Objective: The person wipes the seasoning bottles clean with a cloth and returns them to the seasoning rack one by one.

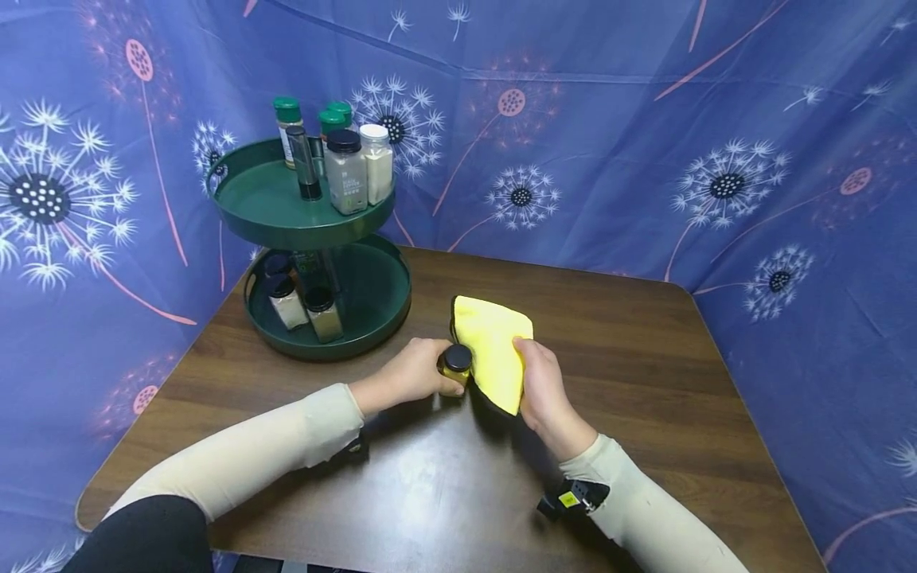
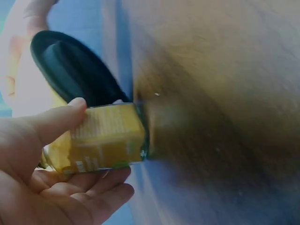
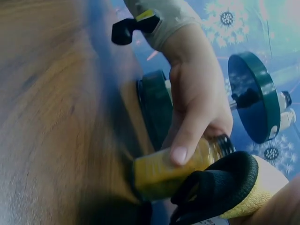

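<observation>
A small spice jar point(image 1: 455, 368) with a black lid and yellow contents is gripped by my left hand point(image 1: 414, 371), thumb on one side and fingers on the other. In the left wrist view the jar point(image 2: 105, 138) shows a printed label, its base just above the tabletop. My right hand point(image 1: 542, 390) pinches a folded yellow cloth point(image 1: 494, 346) with black edging, right beside the jar. The right wrist view has the cloth's dark edge point(image 3: 243, 176) close against the jar point(image 3: 164, 174); whether they touch, I cannot tell.
At the back left stands a two-tier green turntable rack point(image 1: 308, 231). Several bottles, including a clear black-lidded jar point(image 1: 347, 177), stand on its upper tier; more jars, one with pale contents point(image 1: 288, 306), stand below. The brown wooden table point(image 1: 645, 358) meets a blue patterned curtain point(image 1: 587, 159).
</observation>
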Action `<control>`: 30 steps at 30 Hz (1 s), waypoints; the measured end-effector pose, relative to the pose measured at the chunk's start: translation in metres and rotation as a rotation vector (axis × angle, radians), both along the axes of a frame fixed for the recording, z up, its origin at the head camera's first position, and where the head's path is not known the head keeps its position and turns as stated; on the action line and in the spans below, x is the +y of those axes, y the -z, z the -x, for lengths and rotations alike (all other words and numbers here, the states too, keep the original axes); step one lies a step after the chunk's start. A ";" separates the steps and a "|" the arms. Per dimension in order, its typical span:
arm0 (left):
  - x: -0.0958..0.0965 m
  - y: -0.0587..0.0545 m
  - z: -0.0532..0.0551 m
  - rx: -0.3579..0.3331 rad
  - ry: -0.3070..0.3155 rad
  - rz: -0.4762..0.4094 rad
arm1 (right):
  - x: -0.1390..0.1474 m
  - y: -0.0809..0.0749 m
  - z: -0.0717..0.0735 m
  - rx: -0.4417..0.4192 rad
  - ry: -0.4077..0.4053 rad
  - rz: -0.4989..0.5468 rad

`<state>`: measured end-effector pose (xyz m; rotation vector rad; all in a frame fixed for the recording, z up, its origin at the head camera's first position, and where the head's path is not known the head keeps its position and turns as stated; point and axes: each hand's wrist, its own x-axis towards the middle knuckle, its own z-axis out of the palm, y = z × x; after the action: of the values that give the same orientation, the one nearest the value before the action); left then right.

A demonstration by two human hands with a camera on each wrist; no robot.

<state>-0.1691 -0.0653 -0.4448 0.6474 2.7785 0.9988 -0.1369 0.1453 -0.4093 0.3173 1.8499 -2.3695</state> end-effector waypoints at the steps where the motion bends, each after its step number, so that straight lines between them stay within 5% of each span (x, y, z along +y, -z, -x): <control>1: -0.001 0.000 0.000 -0.013 0.006 -0.007 | 0.001 0.002 0.001 0.001 -0.004 -0.003; 7: -0.001 -0.007 -0.003 -0.081 -0.019 -0.001 | 0.005 0.007 0.003 0.006 0.000 -0.010; 15: 0.004 -0.015 -0.014 -0.019 -0.142 -0.010 | 0.004 0.006 0.006 0.042 0.015 -0.010; 24: 0.002 -0.025 -0.009 -0.002 -0.095 -0.027 | -0.003 0.001 0.004 0.146 -0.051 0.006; 30: 0.001 -0.024 -0.010 0.024 -0.072 0.006 | -0.011 0.024 -0.001 0.116 -0.012 -0.032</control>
<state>-0.1592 -0.0646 -0.4213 0.5664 2.8436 1.0019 -0.1355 0.1343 -0.4330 0.1747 1.9340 -2.4003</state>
